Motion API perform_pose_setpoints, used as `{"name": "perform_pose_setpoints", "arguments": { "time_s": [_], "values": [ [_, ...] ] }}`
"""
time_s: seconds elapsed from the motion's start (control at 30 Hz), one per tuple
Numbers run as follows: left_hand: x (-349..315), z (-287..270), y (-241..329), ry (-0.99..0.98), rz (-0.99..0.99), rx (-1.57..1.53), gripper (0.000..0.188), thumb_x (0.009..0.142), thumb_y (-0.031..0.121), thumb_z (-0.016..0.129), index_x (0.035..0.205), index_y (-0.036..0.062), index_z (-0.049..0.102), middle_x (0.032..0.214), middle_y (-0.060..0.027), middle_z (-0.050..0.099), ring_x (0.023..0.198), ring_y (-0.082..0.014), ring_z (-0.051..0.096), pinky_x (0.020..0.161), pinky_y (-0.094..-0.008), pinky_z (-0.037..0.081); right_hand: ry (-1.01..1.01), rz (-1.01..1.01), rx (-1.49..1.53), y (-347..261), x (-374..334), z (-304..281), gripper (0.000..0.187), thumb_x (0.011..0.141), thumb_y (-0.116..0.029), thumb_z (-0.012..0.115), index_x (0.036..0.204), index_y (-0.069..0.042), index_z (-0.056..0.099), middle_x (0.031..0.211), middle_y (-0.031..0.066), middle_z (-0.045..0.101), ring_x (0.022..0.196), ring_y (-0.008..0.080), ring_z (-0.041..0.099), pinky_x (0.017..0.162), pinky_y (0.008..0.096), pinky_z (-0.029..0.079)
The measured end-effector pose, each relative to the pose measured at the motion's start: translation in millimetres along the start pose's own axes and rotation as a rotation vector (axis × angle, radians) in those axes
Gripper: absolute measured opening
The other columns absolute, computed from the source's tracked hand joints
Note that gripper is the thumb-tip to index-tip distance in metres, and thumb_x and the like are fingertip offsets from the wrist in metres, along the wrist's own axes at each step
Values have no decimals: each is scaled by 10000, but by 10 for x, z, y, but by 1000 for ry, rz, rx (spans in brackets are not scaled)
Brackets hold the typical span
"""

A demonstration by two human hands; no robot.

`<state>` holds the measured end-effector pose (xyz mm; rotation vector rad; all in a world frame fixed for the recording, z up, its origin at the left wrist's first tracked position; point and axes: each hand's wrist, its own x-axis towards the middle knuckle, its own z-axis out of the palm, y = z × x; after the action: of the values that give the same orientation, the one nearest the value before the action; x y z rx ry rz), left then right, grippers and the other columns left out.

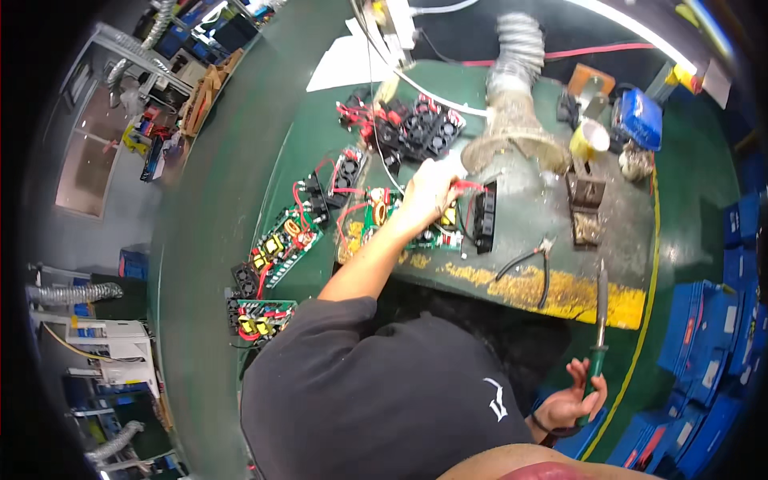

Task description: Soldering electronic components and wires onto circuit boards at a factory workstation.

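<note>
My left hand (430, 192) reaches over a green circuit board (450, 238) with a copper coil and yellow transformers. Its fingers are closed at a red wire (466, 186), which runs toward a black fan unit (485, 218) beside the board; the fingertips are partly hidden. Low on the right, my right hand (566, 406) grips a soldering iron (595, 372) by its green handle, with the metal shaft pointing away from me over the table's edge. Black-handled cutters (546, 250) lie on the worn bench top between the fan unit and the iron.
More wired boards (290, 240) stretch along the left, and several fans (432, 128) sit behind. A fume duct hood (516, 132) stands at the back. On the right are a metal bracket stand (586, 196), a yellow-white roll (590, 138), a blue container (638, 118) and stacked blue bins (694, 328).
</note>
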<state>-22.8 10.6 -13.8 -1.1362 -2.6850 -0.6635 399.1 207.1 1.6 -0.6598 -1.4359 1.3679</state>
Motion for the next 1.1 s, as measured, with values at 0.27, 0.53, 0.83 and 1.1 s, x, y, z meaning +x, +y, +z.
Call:
{"name": "perform_pose_setpoints", "arguments": {
  "time_s": [0.27,0.53,0.83,1.1],
  "values": [
    [-91,-85,151,88,-81,-87,195,849,206,766,956,45,744,840,-126,692,809,-330,671,756,-425,534,143,-9,-93,-140,19,10,426,1069,-299,316,1142,49,551,1028,300,696,834,337,740,757,360,638],
    [-79,-1036,670,407,-92,-469,133,797,117,811,840,24,726,796,-118,668,747,-283,661,693,-378,516,125,-22,-99,-197,86,-125,413,1060,-291,325,1146,47,547,1042,317,690,850,350,736,788,371,633],
    [342,-2084,933,522,30,-885,163,863,133,820,862,-4,730,704,33,648,633,-37,513,584,-239,407,127,-39,-47,-156,69,-284,448,1076,-321,321,1226,50,521,1094,341,672,911,375,725,830,374,623],
    [166,-2484,690,571,1,-706,169,858,142,826,914,-8,772,772,-17,715,704,-52,614,639,-219,467,139,-57,-23,-165,-76,-275,440,1061,-319,331,1230,29,540,1097,333,677,913,366,729,826,384,629]
  ]
}}
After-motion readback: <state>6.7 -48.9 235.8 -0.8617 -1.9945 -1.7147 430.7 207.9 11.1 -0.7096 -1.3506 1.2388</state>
